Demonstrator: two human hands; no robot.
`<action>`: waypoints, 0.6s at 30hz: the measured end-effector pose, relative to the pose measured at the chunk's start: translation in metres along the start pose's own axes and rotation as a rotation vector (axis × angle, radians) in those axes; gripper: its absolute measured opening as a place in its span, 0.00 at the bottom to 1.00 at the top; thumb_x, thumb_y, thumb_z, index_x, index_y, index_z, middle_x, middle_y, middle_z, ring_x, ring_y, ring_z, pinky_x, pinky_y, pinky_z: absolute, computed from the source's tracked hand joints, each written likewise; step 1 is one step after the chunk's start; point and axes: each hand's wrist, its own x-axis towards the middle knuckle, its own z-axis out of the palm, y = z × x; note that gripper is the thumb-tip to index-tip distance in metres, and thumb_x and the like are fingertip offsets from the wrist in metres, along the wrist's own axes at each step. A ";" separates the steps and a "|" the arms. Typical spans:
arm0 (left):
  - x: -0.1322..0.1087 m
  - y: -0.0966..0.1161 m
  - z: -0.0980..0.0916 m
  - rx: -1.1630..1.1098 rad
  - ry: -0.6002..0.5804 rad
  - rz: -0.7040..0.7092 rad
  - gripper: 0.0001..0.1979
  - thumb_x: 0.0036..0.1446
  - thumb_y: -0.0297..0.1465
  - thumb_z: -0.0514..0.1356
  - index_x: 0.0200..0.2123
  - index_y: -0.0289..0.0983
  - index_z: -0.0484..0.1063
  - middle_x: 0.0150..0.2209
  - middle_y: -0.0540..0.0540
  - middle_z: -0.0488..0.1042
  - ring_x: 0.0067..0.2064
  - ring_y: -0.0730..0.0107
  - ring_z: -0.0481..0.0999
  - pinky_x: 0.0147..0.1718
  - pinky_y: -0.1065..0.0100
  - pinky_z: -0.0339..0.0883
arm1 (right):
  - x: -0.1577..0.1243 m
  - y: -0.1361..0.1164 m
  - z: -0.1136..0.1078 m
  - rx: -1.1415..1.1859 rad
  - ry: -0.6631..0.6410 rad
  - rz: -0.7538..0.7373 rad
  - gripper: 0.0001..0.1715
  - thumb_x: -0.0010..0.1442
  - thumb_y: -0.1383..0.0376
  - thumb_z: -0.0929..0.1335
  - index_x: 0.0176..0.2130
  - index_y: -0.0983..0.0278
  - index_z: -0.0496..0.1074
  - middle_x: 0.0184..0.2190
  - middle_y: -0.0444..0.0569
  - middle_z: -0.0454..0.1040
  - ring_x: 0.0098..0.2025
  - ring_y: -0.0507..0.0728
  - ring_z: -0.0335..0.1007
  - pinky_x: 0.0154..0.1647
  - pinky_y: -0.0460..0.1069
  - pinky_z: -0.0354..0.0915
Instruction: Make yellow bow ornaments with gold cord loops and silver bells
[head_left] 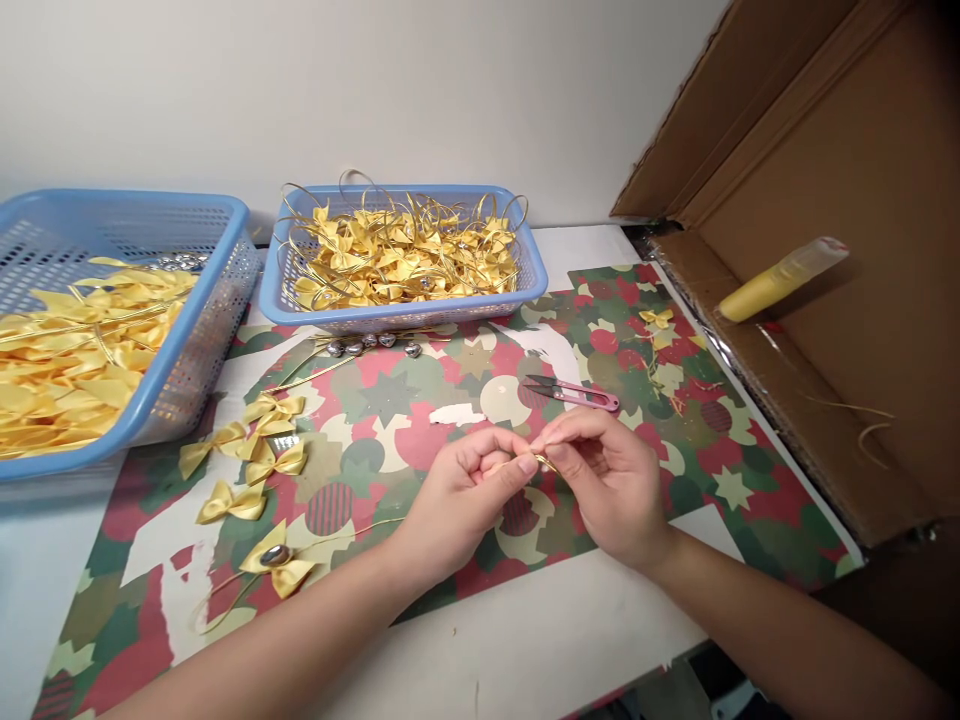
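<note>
My left hand [469,490] and my right hand [604,480] meet over the patterned paper mat [420,400], both pinched on a thin gold cord [541,460] between the fingertips. The cord is tiny and mostly hidden by my fingers. Several loose yellow satin bows [251,465] lie on the mat to the left of my left hand. One bow with a silver bead [276,556] and a gold cord lies nearest my left forearm. Pink thread snips [574,392] lie just beyond my right hand.
A small blue basket [405,255] of bows with gold loops stands at the back. A larger blue basket [97,320] of yellow bows sits far left. Silver beads [371,344] lie before the small basket. An open cardboard box [825,300] with a yellow tube [780,278] stands right.
</note>
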 end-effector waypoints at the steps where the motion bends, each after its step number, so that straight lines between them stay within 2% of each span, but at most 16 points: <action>1: 0.000 0.000 0.000 -0.004 -0.002 -0.004 0.19 0.49 0.45 0.68 0.29 0.36 0.68 0.15 0.62 0.48 0.17 0.85 0.43 0.14 0.79 0.42 | 0.001 0.000 0.000 0.011 -0.007 0.011 0.05 0.65 0.69 0.67 0.37 0.58 0.72 0.32 0.44 0.74 0.36 0.51 0.72 0.35 0.46 0.70; 4: -0.001 0.001 -0.001 -0.022 -0.008 -0.024 0.19 0.50 0.45 0.68 0.29 0.36 0.68 0.15 0.62 0.48 0.17 0.85 0.43 0.14 0.80 0.42 | 0.003 -0.001 0.001 0.035 -0.019 0.029 0.05 0.65 0.68 0.67 0.36 0.59 0.72 0.33 0.45 0.74 0.38 0.52 0.72 0.37 0.47 0.70; 6: -0.001 0.002 -0.001 -0.033 -0.010 -0.034 0.20 0.49 0.45 0.69 0.28 0.36 0.67 0.15 0.62 0.49 0.17 0.85 0.44 0.14 0.80 0.42 | 0.004 -0.001 0.000 0.043 -0.020 0.052 0.05 0.65 0.66 0.67 0.35 0.59 0.72 0.37 0.47 0.75 0.40 0.53 0.73 0.39 0.49 0.71; 8: 0.000 0.003 0.000 -0.049 -0.001 -0.040 0.20 0.48 0.45 0.69 0.28 0.37 0.67 0.15 0.62 0.49 0.17 0.85 0.43 0.14 0.80 0.41 | 0.005 -0.001 -0.002 0.076 -0.040 0.111 0.05 0.64 0.61 0.68 0.38 0.60 0.72 0.40 0.49 0.74 0.40 0.54 0.72 0.39 0.49 0.71; 11: 0.001 0.004 0.001 -0.092 0.019 -0.052 0.20 0.48 0.44 0.69 0.28 0.37 0.66 0.14 0.63 0.48 0.16 0.85 0.42 0.14 0.79 0.39 | 0.007 -0.001 -0.007 0.143 -0.191 0.289 0.14 0.62 0.54 0.68 0.39 0.62 0.69 0.31 0.46 0.73 0.31 0.52 0.69 0.31 0.47 0.68; 14: 0.002 0.004 0.001 -0.107 0.019 -0.059 0.21 0.47 0.45 0.70 0.27 0.37 0.65 0.13 0.63 0.48 0.16 0.85 0.41 0.13 0.78 0.38 | 0.011 -0.003 -0.011 0.216 -0.379 0.428 0.22 0.65 0.50 0.64 0.28 0.64 0.65 0.20 0.42 0.66 0.21 0.49 0.60 0.23 0.45 0.59; 16: 0.001 0.005 0.001 -0.090 0.024 -0.056 0.21 0.47 0.45 0.70 0.26 0.37 0.65 0.14 0.62 0.48 0.16 0.85 0.42 0.14 0.78 0.39 | 0.016 -0.007 -0.015 0.328 -0.365 0.412 0.25 0.66 0.51 0.63 0.25 0.63 0.62 0.16 0.39 0.61 0.18 0.48 0.55 0.21 0.45 0.56; 18: 0.001 0.005 0.001 -0.076 0.030 -0.050 0.21 0.46 0.45 0.70 0.26 0.37 0.66 0.14 0.62 0.48 0.17 0.85 0.42 0.14 0.79 0.40 | 0.022 -0.013 -0.022 0.450 -0.258 0.330 0.24 0.66 0.52 0.64 0.24 0.62 0.58 0.14 0.36 0.54 0.16 0.47 0.49 0.19 0.44 0.53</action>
